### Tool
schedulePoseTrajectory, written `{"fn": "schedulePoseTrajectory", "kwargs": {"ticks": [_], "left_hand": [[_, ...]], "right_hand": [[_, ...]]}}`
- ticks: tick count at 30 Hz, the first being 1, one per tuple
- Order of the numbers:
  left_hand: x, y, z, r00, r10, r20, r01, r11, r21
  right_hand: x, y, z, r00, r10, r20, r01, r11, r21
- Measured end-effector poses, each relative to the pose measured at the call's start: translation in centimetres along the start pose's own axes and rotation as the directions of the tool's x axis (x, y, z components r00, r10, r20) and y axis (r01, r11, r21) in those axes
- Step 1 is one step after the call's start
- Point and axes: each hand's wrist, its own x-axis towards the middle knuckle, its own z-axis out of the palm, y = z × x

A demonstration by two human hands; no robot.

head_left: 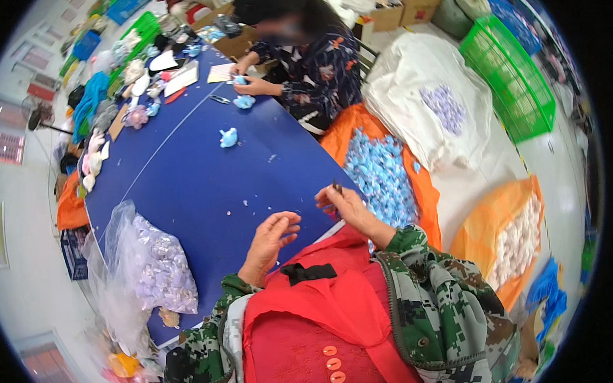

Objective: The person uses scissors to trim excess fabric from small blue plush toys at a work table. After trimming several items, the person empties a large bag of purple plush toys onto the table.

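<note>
My left hand [271,241] hovers above the near edge of the blue table [205,188]. Its fingers are loosely bent and apart from the thumb, and nothing shows in them. To its right, my right hand [351,207] is closed around a small dark tool [337,187], whose tip sticks up past the fingers. Too little of the tool shows to tell its kind. Light blue plush pieces [380,172] fill an open orange sack beside my right hand. A single light blue plush toy [228,137] lies farther off on the table.
Left of me, a clear bag of pale purple pieces [162,264] rests on the table. Across it, a person [309,63] handles a light blue toy. A white sack [432,106], a green crate [508,80] and an orange sack of whitish pieces [514,241] stand at the right.
</note>
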Motion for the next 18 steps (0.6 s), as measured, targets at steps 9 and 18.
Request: {"fn": "schedulePoseTrajectory", "kwargs": {"ticks": [9,18], "left_hand": [[-0.3,-1.1,0.0,0.935,0.122,0.334,-0.163,0.982,0.095],[-0.6,-1.3,-1.5,0.947,0.179,0.268,-0.226,0.962,0.155]], "right_hand": [[0.1,-4.7,6.3,0.935,-0.197,0.293,0.24,0.964,-0.118],[0.2,-4.0,7.1,0.959,0.018,0.282,0.018,0.992,-0.121]]}}
